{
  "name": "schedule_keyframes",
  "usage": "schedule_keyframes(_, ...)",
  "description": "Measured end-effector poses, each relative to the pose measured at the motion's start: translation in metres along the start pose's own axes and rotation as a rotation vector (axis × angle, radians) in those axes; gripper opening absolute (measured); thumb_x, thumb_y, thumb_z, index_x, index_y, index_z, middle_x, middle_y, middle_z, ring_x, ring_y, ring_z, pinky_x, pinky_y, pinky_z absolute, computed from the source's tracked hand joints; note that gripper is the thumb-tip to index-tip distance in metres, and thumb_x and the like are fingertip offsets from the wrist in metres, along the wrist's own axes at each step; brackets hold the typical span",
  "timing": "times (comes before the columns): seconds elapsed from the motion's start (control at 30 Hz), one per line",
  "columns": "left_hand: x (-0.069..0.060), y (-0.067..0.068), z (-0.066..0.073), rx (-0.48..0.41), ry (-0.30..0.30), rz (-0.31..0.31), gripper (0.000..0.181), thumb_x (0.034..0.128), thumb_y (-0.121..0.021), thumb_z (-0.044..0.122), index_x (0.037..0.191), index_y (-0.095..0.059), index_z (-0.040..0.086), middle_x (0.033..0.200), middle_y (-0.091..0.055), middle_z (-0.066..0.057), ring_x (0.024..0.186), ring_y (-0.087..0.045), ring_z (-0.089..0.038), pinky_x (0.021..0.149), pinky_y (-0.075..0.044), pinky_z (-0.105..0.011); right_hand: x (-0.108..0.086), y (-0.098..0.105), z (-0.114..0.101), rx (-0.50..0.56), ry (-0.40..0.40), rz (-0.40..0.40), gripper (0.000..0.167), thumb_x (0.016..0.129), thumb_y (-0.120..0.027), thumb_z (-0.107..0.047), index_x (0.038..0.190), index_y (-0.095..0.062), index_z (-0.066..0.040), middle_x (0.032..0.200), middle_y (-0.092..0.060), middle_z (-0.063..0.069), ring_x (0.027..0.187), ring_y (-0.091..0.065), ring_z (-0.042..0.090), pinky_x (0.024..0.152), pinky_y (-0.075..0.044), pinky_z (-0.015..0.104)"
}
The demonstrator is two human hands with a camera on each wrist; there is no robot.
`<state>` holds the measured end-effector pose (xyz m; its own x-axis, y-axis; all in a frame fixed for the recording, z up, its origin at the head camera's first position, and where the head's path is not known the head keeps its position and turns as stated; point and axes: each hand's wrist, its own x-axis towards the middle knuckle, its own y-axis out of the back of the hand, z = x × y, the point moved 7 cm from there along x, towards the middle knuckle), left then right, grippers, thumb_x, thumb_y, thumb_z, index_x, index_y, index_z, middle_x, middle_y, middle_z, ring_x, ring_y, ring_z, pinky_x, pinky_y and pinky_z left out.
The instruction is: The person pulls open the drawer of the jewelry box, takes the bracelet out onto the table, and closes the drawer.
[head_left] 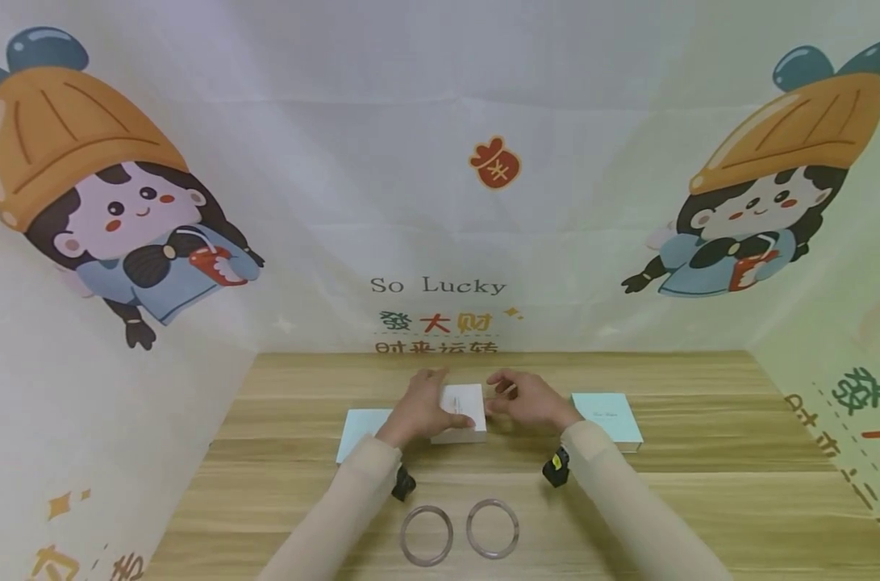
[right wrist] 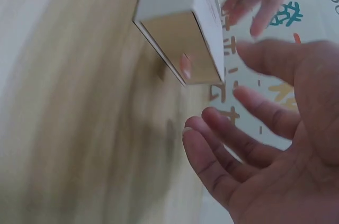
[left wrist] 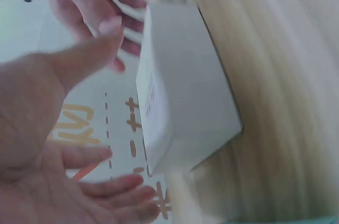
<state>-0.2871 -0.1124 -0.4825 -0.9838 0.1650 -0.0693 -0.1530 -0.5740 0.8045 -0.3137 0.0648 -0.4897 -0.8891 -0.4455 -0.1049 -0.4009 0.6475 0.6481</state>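
A white box [head_left: 463,401] with small print on top lies near the back of the table. My left hand [head_left: 418,409] is at its left side, thumb extended over the top in the head view. In the left wrist view, a gap shows between the spread thumb and fingers and the box [left wrist: 193,81]. To the right of the box hovers my right hand [head_left: 528,399], its fingers loosely bent and holding nothing. The right wrist view shows the box's beige end face [right wrist: 177,41] turned towards that hand [right wrist: 275,134].
Light blue boxes lie on either side, one [head_left: 358,428] partly behind the left forearm and another [head_left: 605,415] by the right wrist. Two ring-shaped bangles, one on the left [head_left: 403,536] and one on the right [head_left: 516,528], lie nearer on the wooden table [head_left: 701,516]. A printed cloth [head_left: 570,202] hangs behind.
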Motion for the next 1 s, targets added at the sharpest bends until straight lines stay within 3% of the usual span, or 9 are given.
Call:
schedule_keyframes(0.23, -0.018, 0.000, -0.005, -0.153, 0.095, 0.094, 0.102, 0.0791, -0.089, 0.036, 0.156, -0.035, -0.005, 0.145, -0.045, -0.032, 0.127, -0.054, -0.042, 0.108, -0.047, -0.058, 0.013, 0.003, 0.000, -0.046, 0.026, -0.104, 0.061, 0.093, -0.076, -0.028, 0.148, -0.053, -0.014, 0.148, -0.056, 0.017, 0.132, -0.057, 0.037, 0.108, -0.048, 0.054)
schedule_keyframes(0.37, -0.026, -0.007, -0.007, -0.161, 0.118, 0.101, 0.100, 0.0789, -0.090, 0.034, 0.153, -0.037, -0.008, 0.136, -0.051, -0.029, 0.113, -0.057, -0.037, 0.102, -0.050, -0.056, 0.020, -0.001, 0.001, -0.060, 0.073, -0.154, 0.069, 0.088, -0.081, -0.027, 0.149, -0.052, -0.011, 0.150, -0.055, 0.015, 0.136, -0.053, 0.037, 0.113, -0.044, 0.055)
schedule_keyframes(0.53, -0.031, -0.012, -0.010, -0.128, 0.152, 0.120, 0.081, 0.0853, -0.084, 0.029, 0.146, -0.045, -0.009, 0.128, -0.056, -0.025, 0.111, -0.059, -0.036, 0.101, -0.050, -0.053, 0.026, -0.006, 0.002, -0.073, 0.116, -0.215, 0.075, 0.085, -0.085, -0.023, 0.150, -0.051, -0.009, 0.151, -0.056, 0.013, 0.137, -0.053, 0.036, 0.115, -0.042, 0.054)
schedule_keyframes(0.8, -0.034, -0.016, -0.012, -0.102, 0.190, 0.140, 0.071, 0.0879, -0.081, 0.023, 0.139, -0.049, -0.014, 0.123, -0.059, -0.028, 0.109, -0.060, -0.036, 0.100, -0.052, -0.051, 0.027, -0.012, 0.003, -0.032, 0.142, -0.250, 0.066, 0.086, -0.083, -0.017, 0.146, -0.056, -0.009, 0.142, -0.062, 0.016, 0.136, -0.055, 0.037, 0.116, -0.040, 0.055)
schedule_keyframes(1.0, -0.031, -0.013, -0.015, -0.125, 0.190, 0.154, 0.069, 0.0857, -0.083, 0.022, 0.138, -0.051, -0.011, 0.126, -0.062, -0.028, 0.114, -0.062, -0.039, 0.100, -0.052, -0.052, 0.030, -0.012, 0.003, -0.054, 0.114, -0.206, 0.060, 0.082, -0.086, -0.018, 0.137, -0.063, -0.010, 0.135, -0.067, 0.012, 0.130, -0.060, 0.033, 0.114, -0.044, 0.053)
